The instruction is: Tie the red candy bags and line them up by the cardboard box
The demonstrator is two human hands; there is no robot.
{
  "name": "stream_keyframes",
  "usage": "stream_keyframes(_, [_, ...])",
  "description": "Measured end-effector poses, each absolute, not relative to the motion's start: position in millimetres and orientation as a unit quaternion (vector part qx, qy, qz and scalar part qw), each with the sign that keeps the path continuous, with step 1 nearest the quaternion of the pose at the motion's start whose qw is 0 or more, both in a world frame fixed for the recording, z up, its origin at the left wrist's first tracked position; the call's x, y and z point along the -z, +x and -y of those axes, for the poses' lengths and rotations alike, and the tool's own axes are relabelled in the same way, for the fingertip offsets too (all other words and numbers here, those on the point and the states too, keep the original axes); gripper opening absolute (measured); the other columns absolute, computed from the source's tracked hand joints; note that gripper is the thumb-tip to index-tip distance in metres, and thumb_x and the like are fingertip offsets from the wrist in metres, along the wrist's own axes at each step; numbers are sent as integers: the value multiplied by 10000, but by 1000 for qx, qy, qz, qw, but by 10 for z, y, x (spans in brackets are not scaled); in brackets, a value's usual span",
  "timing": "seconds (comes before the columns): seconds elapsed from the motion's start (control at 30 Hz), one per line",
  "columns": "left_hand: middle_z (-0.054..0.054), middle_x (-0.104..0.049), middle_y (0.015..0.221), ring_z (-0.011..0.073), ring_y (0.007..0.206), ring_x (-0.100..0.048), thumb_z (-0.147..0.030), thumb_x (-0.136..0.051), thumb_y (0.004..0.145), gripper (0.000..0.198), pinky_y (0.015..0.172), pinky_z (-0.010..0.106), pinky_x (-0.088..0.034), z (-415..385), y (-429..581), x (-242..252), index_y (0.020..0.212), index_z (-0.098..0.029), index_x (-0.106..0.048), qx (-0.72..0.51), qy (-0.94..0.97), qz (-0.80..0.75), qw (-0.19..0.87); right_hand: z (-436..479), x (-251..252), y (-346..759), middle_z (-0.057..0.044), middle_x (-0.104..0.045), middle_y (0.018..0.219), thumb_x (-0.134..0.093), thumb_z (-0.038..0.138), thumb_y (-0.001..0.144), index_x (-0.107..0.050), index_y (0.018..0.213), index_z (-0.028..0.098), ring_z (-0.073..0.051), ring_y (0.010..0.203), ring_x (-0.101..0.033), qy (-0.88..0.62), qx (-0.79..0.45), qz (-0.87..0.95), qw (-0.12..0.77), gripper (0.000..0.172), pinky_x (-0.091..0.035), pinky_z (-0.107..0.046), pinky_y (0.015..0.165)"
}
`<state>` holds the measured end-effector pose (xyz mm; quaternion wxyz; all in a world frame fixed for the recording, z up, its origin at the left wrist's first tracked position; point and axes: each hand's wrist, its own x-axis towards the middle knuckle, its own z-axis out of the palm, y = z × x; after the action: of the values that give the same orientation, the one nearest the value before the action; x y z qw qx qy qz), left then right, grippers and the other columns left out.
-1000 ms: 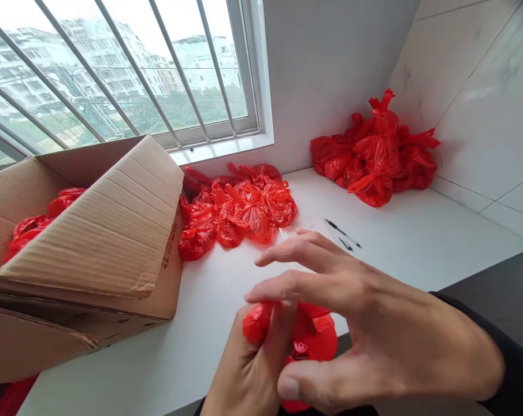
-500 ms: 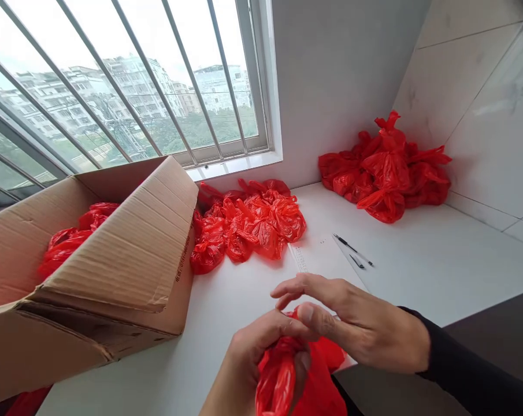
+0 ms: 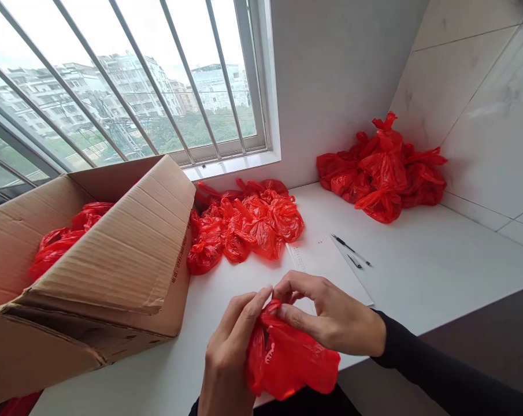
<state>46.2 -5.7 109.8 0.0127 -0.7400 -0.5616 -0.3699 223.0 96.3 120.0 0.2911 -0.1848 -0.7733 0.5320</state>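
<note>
A small red plastic bag (image 3: 293, 361) hangs over the near edge of the white counter (image 3: 438, 248), held between both hands. My left hand (image 3: 229, 355) grips its left side with fingers closed round the plastic. My right hand (image 3: 330, 318), in a black sleeve, pinches the bag's top next to the left fingertips. The bag's body bulges below the hands.
An open cardboard box (image 3: 92, 271) with red bags inside stands at the left. A heap of tied red bags (image 3: 248, 222) lies by the box, another heap (image 3: 385, 170) in the far right corner. A pen (image 3: 350, 249) and a paper sheet (image 3: 326, 260) lie mid-counter. Barred window behind.
The bag has been lifted and turned so its top is up. My right hand went from spread open over the bag to pinching its top beside the left fingers.
</note>
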Motion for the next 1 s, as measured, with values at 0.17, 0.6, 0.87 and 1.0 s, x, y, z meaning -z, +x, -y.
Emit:
stream_keyframes(0.17, [69,-480,1537,171,1462,-365,-195,-404,1035,547,1220,317,-307,107,350,-873,1570,-219,-294,296,-734,610,34,-986,-1201,2341,5,-612,913,-494,188,989,-546,973,209,-146,830,-571,-263,-443,792,328,59,-460,-301,798])
stream_keyframes(0.6, [56,-361,1631,269,1526,-263,-233,-410,1027,523,1228,502,-307,262,404,-419,1546,-265,-355,319,-695,644,19,-879,-644,2564,-54,-624,1263,-373,408,1074,-472,1047,250,-205,1172,-586,-370,-508,709,318,188,-483,-386,975])
stream_keyframes(0.87, [139,-465,1559,283,1500,-328,-142,-459,957,535,1168,553,-413,92,667,19,1488,-111,-409,172,-768,613,65,-639,-86,2294,-67,-420,1596,-375,134,1002,-233,1592,236,-237,1492,-350,-264,-276,887,260,615,-311,-529,1231])
stream_keyframes(1.0, [148,-476,1549,264,1486,-356,-131,-438,959,591,1144,512,-460,136,678,82,1539,-113,-325,154,-767,621,41,-632,17,2310,-40,-346,1633,-384,140,1001,-193,1615,204,-236,1519,-292,-277,-221,911,213,646,-293,-536,1241])
